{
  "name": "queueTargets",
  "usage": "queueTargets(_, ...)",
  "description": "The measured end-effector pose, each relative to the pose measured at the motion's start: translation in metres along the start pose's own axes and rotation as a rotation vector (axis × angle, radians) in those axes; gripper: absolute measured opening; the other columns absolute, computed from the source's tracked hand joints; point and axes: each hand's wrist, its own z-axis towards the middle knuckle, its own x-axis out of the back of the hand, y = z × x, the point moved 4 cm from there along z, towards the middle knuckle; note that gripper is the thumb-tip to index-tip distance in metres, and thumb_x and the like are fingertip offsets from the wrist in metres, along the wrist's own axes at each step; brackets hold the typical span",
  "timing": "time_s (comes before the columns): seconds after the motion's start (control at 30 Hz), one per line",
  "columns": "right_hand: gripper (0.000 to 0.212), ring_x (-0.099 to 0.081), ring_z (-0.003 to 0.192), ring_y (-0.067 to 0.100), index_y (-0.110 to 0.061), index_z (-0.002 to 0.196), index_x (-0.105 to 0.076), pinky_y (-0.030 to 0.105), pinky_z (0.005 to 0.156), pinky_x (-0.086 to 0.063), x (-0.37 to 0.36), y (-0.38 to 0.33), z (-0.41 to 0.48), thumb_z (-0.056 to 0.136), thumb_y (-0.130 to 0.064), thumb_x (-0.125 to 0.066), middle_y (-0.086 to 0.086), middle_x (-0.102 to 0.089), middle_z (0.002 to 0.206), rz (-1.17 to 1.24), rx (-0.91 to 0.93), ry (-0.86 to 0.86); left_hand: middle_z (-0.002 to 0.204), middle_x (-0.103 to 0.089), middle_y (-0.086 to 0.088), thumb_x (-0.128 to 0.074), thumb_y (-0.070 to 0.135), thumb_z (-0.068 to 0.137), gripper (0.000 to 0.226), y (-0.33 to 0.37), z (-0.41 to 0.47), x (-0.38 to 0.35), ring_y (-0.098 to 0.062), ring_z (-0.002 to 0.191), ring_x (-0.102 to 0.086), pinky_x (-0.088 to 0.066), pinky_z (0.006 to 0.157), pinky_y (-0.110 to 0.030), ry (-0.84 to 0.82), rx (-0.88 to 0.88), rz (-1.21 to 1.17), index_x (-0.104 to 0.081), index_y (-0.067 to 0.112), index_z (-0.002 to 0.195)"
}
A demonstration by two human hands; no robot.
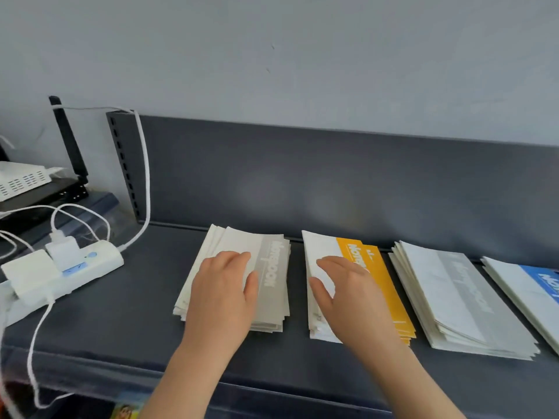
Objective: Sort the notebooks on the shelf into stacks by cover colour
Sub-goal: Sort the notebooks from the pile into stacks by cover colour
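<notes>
Hands [222, 293] [351, 297] seemingly flat, grey stack [272, 297], yellow stack [384, 291]

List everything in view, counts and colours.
Left stack of grey-cover notebooks: one, grey, leftmost.
Stack of yellow-cover notebooks: one, yellow, second from left.
Right stack of grey-cover notebooks: one, grey, third from left.
Stack of blue-cover notebooks: one, blue, far right.
Dark metal shelf: one, grey, beneath stacks.
White power strip: one, white, left end.
White cables: several, white, around strip.
Left hand: one, flat on left grey stack.
Right hand: one, flat on yellow stack.
</notes>
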Motion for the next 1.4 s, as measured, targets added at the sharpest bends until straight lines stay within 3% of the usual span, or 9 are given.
queueTargets(0.1, 0.035, -0.054, 0.117, 0.015, -0.019, 0.122, -0.061, 0.023, 0.096, -0.041, 0.018, 0.027, -0.014, 0.092, -0.036, -0.053, -0.005, -0.06, 0.127, -0.033, -0.06, 0.045, 0.113, -0.064, -0.001, -0.056, 0.023, 0.092, 0.026, 0.036, -0.007, -0.008, -0.023, 0.105, -0.055, -0.045, 0.089, -0.033, -0.027, -0.079, -0.064, -0.066, 0.013, 0.114)
queueTargets(0.3, 0.028, -0.059, 0.104, 0.019, -0.016, 0.11, -0.065, 0.028, 0.089, -0.045, 0.059, 0.092, -0.048, 0.091, -0.033, -0.054, -0.001, -0.066, 0.114, -0.077, -0.174, 0.073, 0.134, -0.051, 0.012, -0.041, 0.041, 0.096, 0.041, 0.105, -0.024, -0.038, -0.006, 0.122, -0.043, -0.035, 0.101, -0.02, -0.122, -0.152, -0.15, -0.05, 0.027, 0.134)
queueTargets(0.43, 0.039, -0.051, 0.122, 0.016, -0.019, 0.127, -0.058, 0.025, 0.103, -0.037, 0.094, 0.141, -0.077, 0.092, -0.036, -0.052, -0.004, -0.056, 0.132, -0.109, -0.236, 0.1, 0.128, -0.056, 0.009, -0.044, 0.038, 0.096, 0.038, 0.158, -0.037, -0.061, -0.01, 0.117, -0.046, -0.037, 0.097, -0.023, -0.153, -0.197, -0.188, -0.056, 0.024, 0.129)
queueTargets(0.67, 0.034, -0.052, 0.117, 0.017, -0.018, 0.122, -0.06, 0.027, 0.096, -0.041, 0.17, 0.245, -0.138, 0.093, -0.034, -0.052, -0.005, -0.06, 0.125, -0.154, -0.357, 0.111, 0.135, -0.05, 0.012, -0.042, 0.039, 0.097, 0.041, 0.277, -0.075, -0.11, -0.008, 0.123, -0.042, -0.035, 0.1, -0.02, -0.246, -0.264, -0.229, -0.049, 0.027, 0.136)
queueTargets(0.87, 0.034, -0.054, 0.114, 0.017, -0.017, 0.121, -0.061, 0.027, 0.094, -0.042, 0.221, 0.329, -0.189, 0.091, -0.033, -0.055, -0.005, -0.062, 0.123, -0.188, -0.432, 0.133, 0.129, -0.054, 0.01, -0.045, 0.039, 0.096, 0.041, 0.373, -0.105, -0.151, -0.008, 0.115, -0.046, -0.039, 0.095, -0.021, -0.288, -0.32, -0.27, -0.052, 0.025, 0.133)
queueTargets(1.23, 0.034, -0.06, 0.107, 0.025, -0.013, 0.117, -0.064, 0.034, 0.093, -0.046, 0.268, 0.433, -0.23, 0.088, -0.029, -0.061, 0.001, -0.066, 0.118, -0.23, -0.565, 0.175, 0.125, -0.055, 0.009, -0.045, 0.039, 0.096, 0.039, 0.484, -0.124, -0.208, -0.01, 0.115, -0.044, -0.04, 0.093, -0.024, -0.363, -0.414, -0.3, -0.053, 0.024, 0.131)
queueTargets(1.4, 0.034, -0.054, 0.115, 0.017, -0.021, 0.122, -0.06, 0.027, 0.096, -0.04, 0.291, 0.474, -0.227, 0.092, -0.036, -0.051, -0.007, -0.06, 0.126, -0.273, -0.604, 0.186, 0.131, -0.053, 0.01, -0.045, 0.041, 0.096, 0.041, 0.533, -0.114, -0.235, -0.009, 0.118, -0.044, -0.041, 0.095, -0.025, -0.38, -0.471, -0.335, -0.051, 0.025, 0.134)
